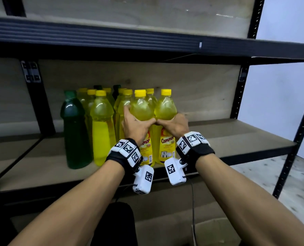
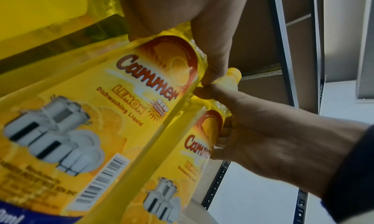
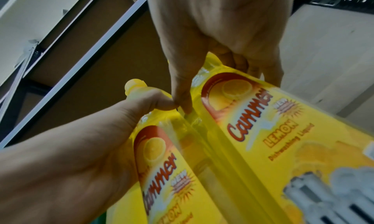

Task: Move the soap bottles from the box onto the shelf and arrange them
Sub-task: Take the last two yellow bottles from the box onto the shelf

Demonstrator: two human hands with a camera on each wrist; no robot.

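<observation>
Two yellow lemon soap bottles stand side by side at the front of the wooden shelf (image 1: 236, 139). My left hand (image 1: 136, 124) grips the left bottle (image 1: 141, 110) round its shoulder, above the label. The right bottle (image 1: 165, 109) is held the same way by my right hand (image 1: 174, 124). The two thumbs meet between the bottles. In the left wrist view my left hand (image 2: 182, 19) wraps the near bottle (image 2: 121, 115), with my right hand (image 2: 263, 139) beyond it. In the right wrist view my right hand (image 3: 222, 27) holds its bottle (image 3: 283, 139) beside my left hand (image 3: 70, 163).
A green bottle (image 1: 74, 130) and several more yellow bottles (image 1: 101, 125) stand to the left and behind. The shelf board to the right is bare. An upper shelf (image 1: 147, 38) hangs overhead. A cardboard box (image 1: 215, 231) sits low at the right, near a black upright (image 1: 295, 139).
</observation>
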